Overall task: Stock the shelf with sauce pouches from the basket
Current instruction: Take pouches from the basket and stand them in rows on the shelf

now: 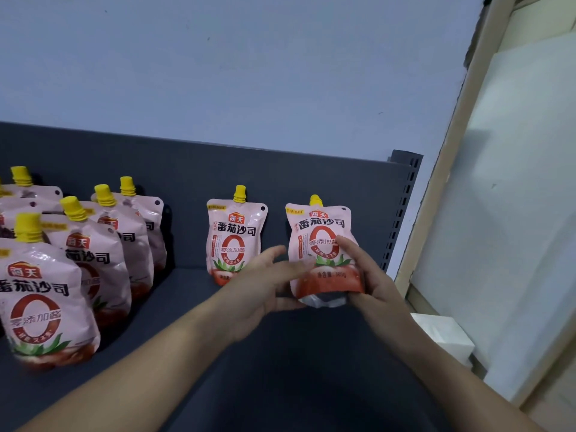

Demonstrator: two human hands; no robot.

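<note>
Tomato sauce pouch (321,241) (pink, yellow spout cap, label facing the camera) held upright near the right end of the dark grey shelf (280,369), its silvery base tipped towards the viewer; whether the base touches the shelf cannot be told. The right hand (374,282) grips the pouch's lower right corner, thumb across the front and fingers curled behind. The left hand (265,285) lies at the pouch's lower left, its fingers extended and loosely spread, tips touching the pouch's edge. Just left of the held pouch, a second pouch (235,235) stands against the shelf's back panel (187,169). Well to its left stand rows of like pouches (93,244). Right of it rises a perforated upright (405,194); further right and lower lies a white box (445,338).
</note>
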